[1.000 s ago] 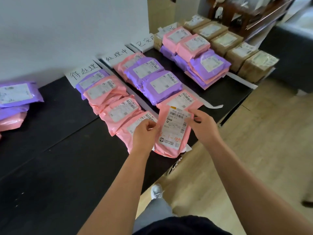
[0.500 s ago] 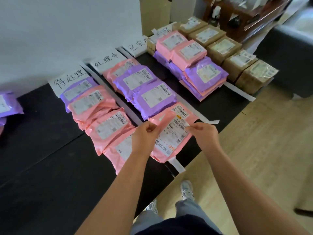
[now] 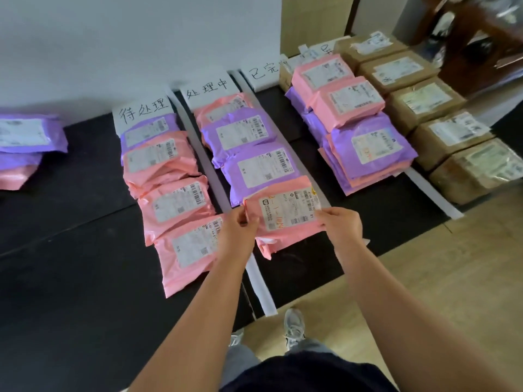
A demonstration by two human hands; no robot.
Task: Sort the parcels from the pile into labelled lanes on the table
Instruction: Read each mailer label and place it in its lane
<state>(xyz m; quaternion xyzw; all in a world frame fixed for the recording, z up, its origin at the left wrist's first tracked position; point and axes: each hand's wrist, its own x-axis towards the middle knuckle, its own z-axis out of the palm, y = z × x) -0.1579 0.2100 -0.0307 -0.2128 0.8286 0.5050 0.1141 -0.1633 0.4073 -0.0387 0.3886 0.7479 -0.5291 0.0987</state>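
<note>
I hold a pink parcel (image 3: 285, 213) with a white shipping label at the near end of the second lane. My left hand (image 3: 240, 233) pinches its left edge and my right hand (image 3: 341, 226) grips its right edge. It lies nearly flat over another pink parcel, just below two purple parcels (image 3: 252, 154) in that lane. White paper lane labels (image 3: 208, 87) with handwritten characters stand against the wall. The first lane holds a row of mostly pink parcels (image 3: 175, 205). The remaining pile (image 3: 25, 148) of purple and pink parcels lies at the far left.
White tape strips (image 3: 260, 284) divide the black table (image 3: 70, 292) into lanes. A third lane holds stacked pink and purple parcels (image 3: 365, 148). Brown cardboard boxes (image 3: 450, 137) line the right end. The table's near edge meets a wooden floor (image 3: 424, 278), where my shoes show.
Both hands have turned the pink parcel from upright to lying sideways and lowered it onto the near end of the second lane. The view has shifted right along the table.
</note>
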